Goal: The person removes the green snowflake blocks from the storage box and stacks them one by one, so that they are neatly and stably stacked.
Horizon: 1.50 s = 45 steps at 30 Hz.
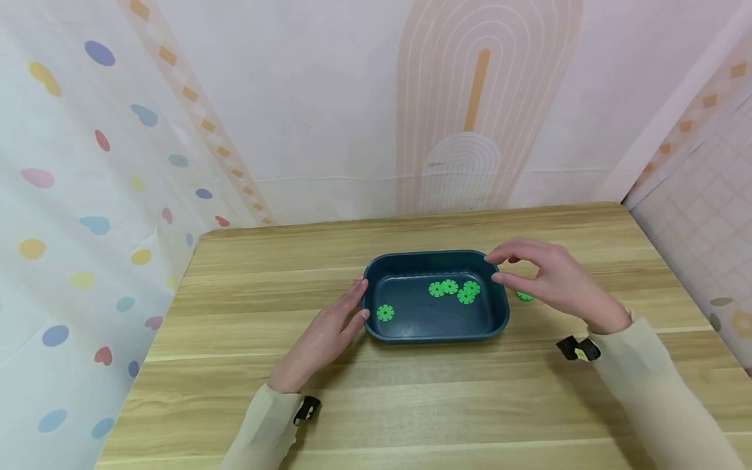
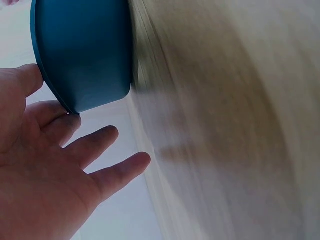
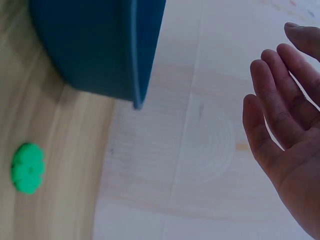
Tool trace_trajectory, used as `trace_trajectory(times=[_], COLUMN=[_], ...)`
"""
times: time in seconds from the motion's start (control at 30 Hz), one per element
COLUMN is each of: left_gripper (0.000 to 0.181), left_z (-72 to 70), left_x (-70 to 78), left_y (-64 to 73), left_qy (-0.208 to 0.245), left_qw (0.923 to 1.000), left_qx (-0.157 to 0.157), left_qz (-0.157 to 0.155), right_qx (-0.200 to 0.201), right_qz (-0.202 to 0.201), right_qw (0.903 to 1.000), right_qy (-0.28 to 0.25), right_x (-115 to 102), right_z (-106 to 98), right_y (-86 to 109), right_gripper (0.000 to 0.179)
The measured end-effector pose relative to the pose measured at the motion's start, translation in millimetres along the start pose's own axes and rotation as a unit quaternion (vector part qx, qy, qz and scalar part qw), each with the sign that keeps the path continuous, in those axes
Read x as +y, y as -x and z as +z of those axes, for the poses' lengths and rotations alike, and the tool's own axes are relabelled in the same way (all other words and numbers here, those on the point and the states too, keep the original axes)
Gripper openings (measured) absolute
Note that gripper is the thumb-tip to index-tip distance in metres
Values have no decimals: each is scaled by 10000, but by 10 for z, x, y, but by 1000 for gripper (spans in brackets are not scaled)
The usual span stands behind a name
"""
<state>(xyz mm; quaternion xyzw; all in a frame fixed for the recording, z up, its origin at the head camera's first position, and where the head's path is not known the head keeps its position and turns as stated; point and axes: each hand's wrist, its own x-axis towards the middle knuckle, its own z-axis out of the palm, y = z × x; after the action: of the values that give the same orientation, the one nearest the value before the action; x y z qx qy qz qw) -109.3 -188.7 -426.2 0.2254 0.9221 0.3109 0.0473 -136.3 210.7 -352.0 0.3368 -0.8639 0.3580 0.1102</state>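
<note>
A dark blue rectangular tub [image 1: 435, 331] with rounded corners stands on the table. Inside lie several green notched discs [image 1: 385, 313], one near the left end and the others grouped toward the right. At the tub's left end my left hand [image 1: 326, 336] touches the rim with its fingertips and thumb, fingers extended. Above the right end hovers my right hand [image 1: 558, 277], thumb and fingers apart; the right wrist view shows nothing between them. Another green disc [image 3: 27, 168] lies on the table right of the tub, partly hidden by the right hand in the head view.
The wood-grain table [image 1: 247, 313] extends around the tub. A patterned cloth [image 1: 329, 117] hangs behind it, with a dotted one at the left. Each sleeve has a small black device [image 1: 578, 349] at the wrist.
</note>
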Motion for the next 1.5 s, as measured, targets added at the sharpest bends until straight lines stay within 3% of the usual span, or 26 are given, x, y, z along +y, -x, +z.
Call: trace_trajectory(times=[0.17, 0.47, 0.83, 1.13, 1.5], left_gripper=[60, 59, 60, 60, 61], left_z=[-14, -21, -18, -24, -24], left_x=[-7, -14, 8, 27, 10], left_y=[-6, -21, -16, 1, 15], left_qy=[-20, -33, 11, 16, 47], left_qw=[10000, 10000, 9999, 9998, 9999], left_qx=[-17, -53, -106, -162, -113], left_qz=[9, -33, -33, -81, -60], right_qx=[-320, -1007, -1803, -2304, -2933], right_qz=[-216, -200, -454, -623, -497], right_qw=[9991, 9947, 9825, 9710, 9543], right_qy=[183, 89, 48, -129, -296], right_x=[-84, -198, -270, -238, -169], right_z=[24, 115, 322, 571, 947], right_y=[-187, -599, -987, -1131, -1176], right_gripper=[29, 27, 23, 26, 30])
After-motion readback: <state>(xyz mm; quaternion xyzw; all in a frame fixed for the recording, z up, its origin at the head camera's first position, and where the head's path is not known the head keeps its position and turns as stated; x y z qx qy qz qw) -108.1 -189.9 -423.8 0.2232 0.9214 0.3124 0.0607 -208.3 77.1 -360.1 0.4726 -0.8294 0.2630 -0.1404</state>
